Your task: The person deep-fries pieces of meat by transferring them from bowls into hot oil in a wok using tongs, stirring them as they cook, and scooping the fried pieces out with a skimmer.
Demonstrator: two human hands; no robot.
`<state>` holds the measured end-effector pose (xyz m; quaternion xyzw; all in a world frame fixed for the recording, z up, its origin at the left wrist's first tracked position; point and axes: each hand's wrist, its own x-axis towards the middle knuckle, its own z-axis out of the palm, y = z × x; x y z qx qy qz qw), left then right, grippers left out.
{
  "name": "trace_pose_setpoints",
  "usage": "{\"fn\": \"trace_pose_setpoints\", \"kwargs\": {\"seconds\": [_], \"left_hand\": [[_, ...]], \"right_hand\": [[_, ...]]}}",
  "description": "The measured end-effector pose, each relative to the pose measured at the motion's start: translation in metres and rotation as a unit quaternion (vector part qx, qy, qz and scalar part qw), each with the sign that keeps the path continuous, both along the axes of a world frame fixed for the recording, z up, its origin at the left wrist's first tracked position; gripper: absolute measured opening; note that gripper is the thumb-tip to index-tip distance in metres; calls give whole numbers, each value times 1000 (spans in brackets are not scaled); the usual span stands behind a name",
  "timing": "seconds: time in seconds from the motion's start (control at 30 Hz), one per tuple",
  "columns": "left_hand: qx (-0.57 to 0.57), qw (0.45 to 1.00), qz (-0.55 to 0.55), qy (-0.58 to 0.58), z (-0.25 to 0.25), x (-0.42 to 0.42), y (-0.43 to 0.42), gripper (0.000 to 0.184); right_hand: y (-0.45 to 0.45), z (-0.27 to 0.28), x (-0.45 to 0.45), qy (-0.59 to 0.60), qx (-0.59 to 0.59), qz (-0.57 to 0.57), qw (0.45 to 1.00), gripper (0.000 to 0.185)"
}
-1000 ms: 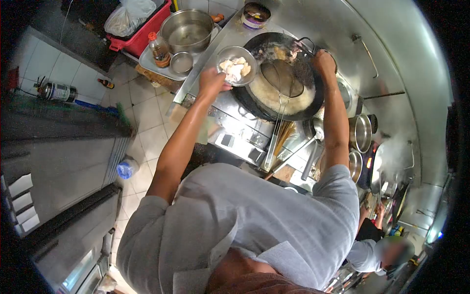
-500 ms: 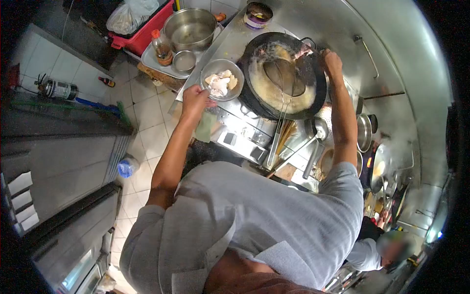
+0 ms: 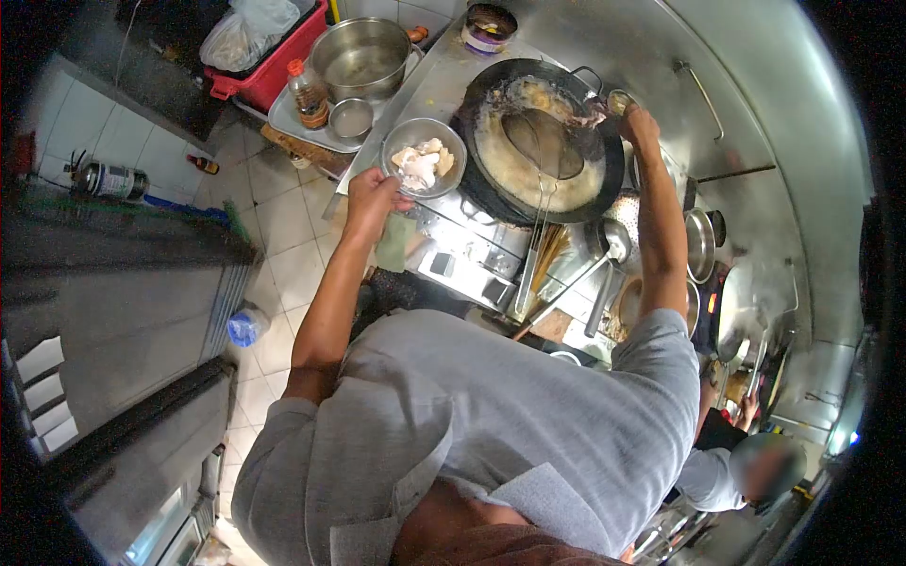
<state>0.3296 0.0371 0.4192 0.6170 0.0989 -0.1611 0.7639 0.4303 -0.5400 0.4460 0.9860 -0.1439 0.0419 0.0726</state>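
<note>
My left hand [image 3: 376,193] grips the near rim of a metal bowl [image 3: 454,179] holding pale, whitish pieces of food [image 3: 422,163]. To its right a large black wok [image 3: 613,165] contains a cloudy, foamy liquid. Resting across the wok is a round wire strainer [image 3: 542,141], its long handle extending toward my body. Over at the wok's right rim, my right hand [image 3: 641,126] has its fingers bent together. A small round cup or dish [image 3: 619,102] shows at those fingertips; whether they hold it I cannot tell. Dark pinkish food [image 3: 589,113] lies beside the rim.
A ladle [image 3: 615,243] lies in front of the wok. On the left are a large steel pot [image 3: 361,58], a red-capped bottle [image 3: 309,96] and a small metal bowl [image 3: 351,120]. Another person [image 3: 722,472] works at lower right.
My right hand has drawn back slightly from the wok rim, and the small round cup or dish now shows by its fingertips. The left hand still holds the bowl in nearly the same place.
</note>
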Motion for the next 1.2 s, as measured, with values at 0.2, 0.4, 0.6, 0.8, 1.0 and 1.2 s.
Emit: {"fn": "trace_pose_setpoints", "kwargs": {"seconds": [0.2,0.4,0.6,0.8,1.0,1.2], "left_hand": [[16,1000,-7,20,4,0,-4,8],[2,1000,-6,11,-7,4,-7,10],[20,999,-21,-43,1,-1,-10,12],[-6,998,-6,-61,14,3,-21,10],[1,995,-46,-86,4,4,-15,12],[2,997,-37,-65,-11,8,-23,11]], "right_hand": [[-13,-3,-11,-17,8,-34,999,44],[82,59,-55,-66,98,-12,993,44],[251,110,-143,2,278,169,946,36],[302,103,-152,57,233,139,961,30],[312,87,-145,50,227,143,962,29],[294,100,-135,38,300,116,946,29]]}}
